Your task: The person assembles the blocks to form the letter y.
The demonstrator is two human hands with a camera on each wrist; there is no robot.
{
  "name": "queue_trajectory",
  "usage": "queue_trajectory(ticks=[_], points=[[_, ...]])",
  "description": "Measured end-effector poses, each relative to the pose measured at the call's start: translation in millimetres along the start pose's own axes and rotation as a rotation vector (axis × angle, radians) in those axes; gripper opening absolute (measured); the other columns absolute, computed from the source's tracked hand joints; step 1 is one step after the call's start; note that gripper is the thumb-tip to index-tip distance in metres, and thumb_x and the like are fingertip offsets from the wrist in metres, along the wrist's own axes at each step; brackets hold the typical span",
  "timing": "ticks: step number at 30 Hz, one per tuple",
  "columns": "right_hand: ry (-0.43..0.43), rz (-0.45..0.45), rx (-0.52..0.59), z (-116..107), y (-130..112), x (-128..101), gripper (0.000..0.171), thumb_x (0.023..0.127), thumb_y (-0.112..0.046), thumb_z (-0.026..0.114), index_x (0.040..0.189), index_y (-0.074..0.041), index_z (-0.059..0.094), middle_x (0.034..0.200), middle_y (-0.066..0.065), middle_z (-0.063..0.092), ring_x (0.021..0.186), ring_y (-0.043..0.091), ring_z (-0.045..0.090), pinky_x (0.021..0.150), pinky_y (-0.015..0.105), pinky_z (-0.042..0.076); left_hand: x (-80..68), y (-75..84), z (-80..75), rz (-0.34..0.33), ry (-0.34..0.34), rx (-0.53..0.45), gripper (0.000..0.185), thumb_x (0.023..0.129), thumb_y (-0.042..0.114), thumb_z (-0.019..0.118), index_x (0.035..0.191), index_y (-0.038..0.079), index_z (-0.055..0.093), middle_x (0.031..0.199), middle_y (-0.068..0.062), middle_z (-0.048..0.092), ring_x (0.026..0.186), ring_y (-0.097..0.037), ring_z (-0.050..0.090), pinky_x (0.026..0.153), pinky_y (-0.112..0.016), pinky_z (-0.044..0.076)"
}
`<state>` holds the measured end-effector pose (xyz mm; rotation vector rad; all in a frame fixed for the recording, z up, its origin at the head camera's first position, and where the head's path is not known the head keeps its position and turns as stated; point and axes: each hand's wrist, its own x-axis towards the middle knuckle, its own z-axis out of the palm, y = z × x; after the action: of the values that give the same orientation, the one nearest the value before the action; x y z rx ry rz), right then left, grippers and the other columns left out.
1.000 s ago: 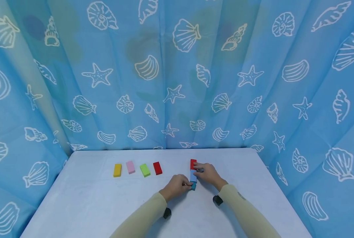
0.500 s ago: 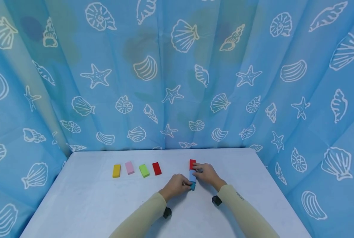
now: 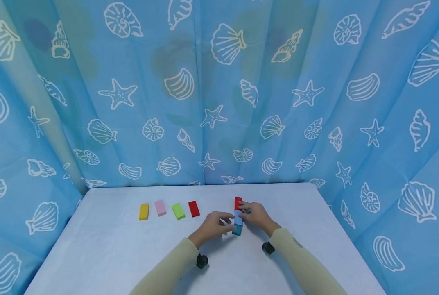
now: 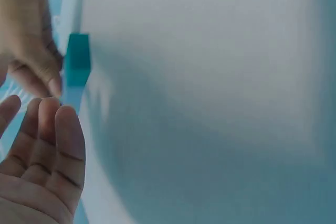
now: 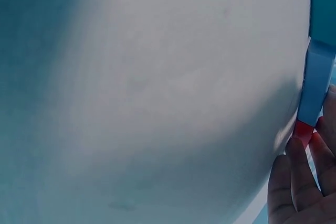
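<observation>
Three small blocks lie end to end in a line on the white table [image 3: 109, 254]: a red block [image 3: 238, 202] farthest, a light blue block [image 3: 238, 217] in the middle, a teal block [image 3: 236, 231] nearest. My left hand [image 3: 225, 219] reaches from the left with straightened fingers, tips at the light blue block's left side. In the left wrist view the left hand [image 4: 39, 111] is open beside the teal block [image 4: 77, 66]. My right hand [image 3: 244, 209] touches the right side of the red and light blue blocks. The right wrist view shows its fingertips [image 5: 295, 177] against the red block [image 5: 303, 129].
A separate row of blocks lies to the left: yellow [image 3: 144, 212], pink [image 3: 160, 207], green [image 3: 178, 211] and another red block [image 3: 194, 209]. Blue shell-print curtains [image 3: 219, 102] close off the back and both sides of the table.
My left hand has uncurled and shifted slightly left and forward, its fingers now stretched to the light blue block. The right hand and the three blocks have hardly moved.
</observation>
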<state>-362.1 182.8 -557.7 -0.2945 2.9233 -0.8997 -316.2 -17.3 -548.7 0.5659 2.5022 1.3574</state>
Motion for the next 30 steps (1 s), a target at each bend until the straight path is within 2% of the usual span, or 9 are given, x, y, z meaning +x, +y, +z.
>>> queue_trajectory(ticks=[5,8,15,18,23,26,30], points=[[-0.005,0.021,0.007,1,0,1,0.039,0.082,-0.026,0.068,0.12,-0.02,0.063,0.132,-0.003,0.055,0.128,0.028,0.044,0.1,0.048,0.04,-9.9,-2.9,-23.7,0.061,0.046,0.011,0.044,0.082,0.038,0.067,0.12,0.017,0.062,0.106,-0.003,0.066,0.086,-0.011,0.059,0.073,-0.025,0.051],[-0.014,0.029,0.021,0,0,1,0.039,0.083,-0.026,0.068,0.121,-0.02,0.062,0.133,-0.003,0.054,0.129,0.029,0.043,0.1,0.048,0.04,-15.1,-6.7,-36.9,0.056,0.08,0.018,0.042,0.081,0.039,0.068,0.118,0.02,0.063,0.108,-0.004,0.066,0.088,-0.011,0.059,0.074,-0.025,0.051],[-0.024,0.034,0.047,-1,-2,-1,0.039,0.083,-0.025,0.068,0.121,-0.019,0.062,0.134,-0.001,0.053,0.129,0.029,0.042,0.1,0.047,0.04,-26.9,-18.0,-64.8,0.065,0.169,0.038,0.033,0.082,0.034,0.068,0.112,0.02,0.066,0.106,-0.008,0.066,0.087,-0.014,0.059,0.074,-0.025,0.051],[-0.025,0.037,0.038,-2,-1,-1,0.039,0.083,-0.025,0.067,0.122,-0.02,0.061,0.135,-0.001,0.052,0.129,0.03,0.042,0.099,0.047,0.041,-29.1,-25.3,-76.2,0.069,0.212,0.052,0.033,0.08,0.037,0.069,0.11,0.023,0.066,0.106,-0.006,0.066,0.09,-0.017,0.058,0.076,-0.028,0.051],[-0.016,0.04,0.05,-2,0,0,0.04,0.083,-0.025,0.068,0.122,-0.02,0.062,0.136,-0.001,0.052,0.13,0.029,0.042,0.099,0.046,0.041,-32.3,-39.0,-97.8,0.015,0.298,0.038,0.038,0.077,0.04,0.072,0.112,0.027,0.065,0.113,0.001,0.063,0.106,-0.02,0.055,0.089,-0.043,0.048],[-0.018,0.039,0.062,-2,-1,-1,0.039,0.082,-0.025,0.068,0.12,-0.019,0.062,0.134,-0.001,0.053,0.13,0.03,0.041,0.1,0.047,0.041,-35.4,-47.5,-109.5,-0.061,0.344,0.048,0.043,0.076,0.042,0.072,0.115,0.029,0.062,0.12,0.004,0.06,0.116,-0.02,0.05,0.096,-0.048,0.043],[-0.028,0.037,0.067,-1,-1,-1,0.038,0.082,-0.024,0.069,0.119,-0.019,0.063,0.133,-0.002,0.055,0.13,0.03,0.041,0.1,0.047,0.04,-39.2,-56.2,-120.6,-0.151,0.368,0.069,0.049,0.077,0.042,0.071,0.122,0.028,0.058,0.129,0.001,0.054,0.123,-0.024,0.044,0.1,-0.053,0.037]])
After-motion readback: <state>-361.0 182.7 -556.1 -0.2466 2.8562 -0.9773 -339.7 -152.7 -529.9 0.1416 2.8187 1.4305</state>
